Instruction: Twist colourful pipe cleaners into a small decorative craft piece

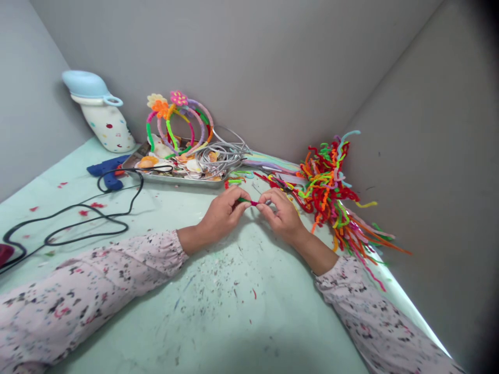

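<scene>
Ok so the left hand (222, 215) and right hand (279, 215) are both pinching a short green-and-red fuzzy pipe cleaner (248, 201) in their fingertips, just above the pale green desk (218, 317), right in front of a silver metal tray (183, 179), with a messy heap of rainbow pipe cleaners (327, 192) off to the tray's right.

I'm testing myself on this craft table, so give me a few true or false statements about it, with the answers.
The left hand and right hand pinch a small green and red pipe cleaner. True.

The pile of loose pipe cleaners lies left of the hands. False: the pile of loose pipe cleaners lies to their right.

A coil of silver wire lies in the metal tray. True.

The black cord is coiled inside the tray. False: the black cord loops across the table left of the hands.
</scene>
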Motion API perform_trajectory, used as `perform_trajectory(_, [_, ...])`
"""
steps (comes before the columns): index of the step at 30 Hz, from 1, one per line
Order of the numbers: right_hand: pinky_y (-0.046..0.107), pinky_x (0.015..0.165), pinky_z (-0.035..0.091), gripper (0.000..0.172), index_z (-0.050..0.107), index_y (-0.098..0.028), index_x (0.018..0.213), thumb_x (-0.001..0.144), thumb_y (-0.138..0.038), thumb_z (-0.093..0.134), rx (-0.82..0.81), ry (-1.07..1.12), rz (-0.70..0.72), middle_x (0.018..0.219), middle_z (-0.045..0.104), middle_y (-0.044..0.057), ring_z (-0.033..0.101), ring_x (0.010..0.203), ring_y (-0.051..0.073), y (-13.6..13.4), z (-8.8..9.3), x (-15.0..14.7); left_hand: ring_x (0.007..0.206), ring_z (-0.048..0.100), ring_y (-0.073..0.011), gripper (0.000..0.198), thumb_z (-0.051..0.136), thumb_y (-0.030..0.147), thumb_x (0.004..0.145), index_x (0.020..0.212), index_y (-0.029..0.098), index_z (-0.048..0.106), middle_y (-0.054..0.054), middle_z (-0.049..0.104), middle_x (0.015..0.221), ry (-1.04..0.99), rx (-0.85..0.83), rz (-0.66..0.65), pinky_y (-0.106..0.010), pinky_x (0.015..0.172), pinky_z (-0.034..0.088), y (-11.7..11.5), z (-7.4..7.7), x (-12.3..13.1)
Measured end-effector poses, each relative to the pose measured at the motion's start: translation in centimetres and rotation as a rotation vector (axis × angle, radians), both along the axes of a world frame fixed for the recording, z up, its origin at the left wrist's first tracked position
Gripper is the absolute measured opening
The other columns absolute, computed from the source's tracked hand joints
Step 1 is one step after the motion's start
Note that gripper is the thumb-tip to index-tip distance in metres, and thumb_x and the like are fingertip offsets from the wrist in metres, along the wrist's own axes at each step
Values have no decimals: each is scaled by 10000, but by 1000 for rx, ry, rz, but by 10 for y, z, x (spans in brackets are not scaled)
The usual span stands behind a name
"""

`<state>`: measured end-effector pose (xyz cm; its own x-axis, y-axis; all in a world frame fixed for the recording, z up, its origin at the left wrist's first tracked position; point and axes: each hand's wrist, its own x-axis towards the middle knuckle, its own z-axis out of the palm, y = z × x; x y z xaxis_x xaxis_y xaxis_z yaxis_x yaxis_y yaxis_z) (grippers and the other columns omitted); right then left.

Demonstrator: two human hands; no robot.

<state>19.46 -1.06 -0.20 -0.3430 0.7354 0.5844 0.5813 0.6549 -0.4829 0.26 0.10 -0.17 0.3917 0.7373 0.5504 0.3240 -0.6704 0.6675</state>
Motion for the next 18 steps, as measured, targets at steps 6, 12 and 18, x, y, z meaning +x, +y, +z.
perform_trajectory(6, [329, 759, 389, 136, 507, -213, 816, 921, -295, 478, -75, -13, 3, 811, 530, 19, 502, 800, 176, -1, 0, -1, 740, 491, -128, 71, 510, 143, 877, 845, 157, 572, -10, 562, 788, 5, 20, -13, -262, 697, 393, 0, 0, 0])
perform_trajectory(12, [325, 785, 399, 115, 542, -219, 846, 911, -308, 512, -96, 80, 21, 837, 544, 16, 515, 823, 172, 0, 0, 0, 748, 499, -130, 68, 516, 147, 876, 842, 156, 574, -9, 570, 781, -1, -1, 0, -255, 696, 394, 1, 1, 0])
perform_trajectory(18, [315, 782, 399, 129, 558, -216, 843, 914, -312, 510, -112, 87, 22, 836, 549, 14, 519, 823, 165, 0, -1, 0, 724, 499, -125, 52, 532, 151, 872, 844, 163, 574, 1, 556, 769, -8, -8, 7, -254, 687, 394, 1, 0, 1])
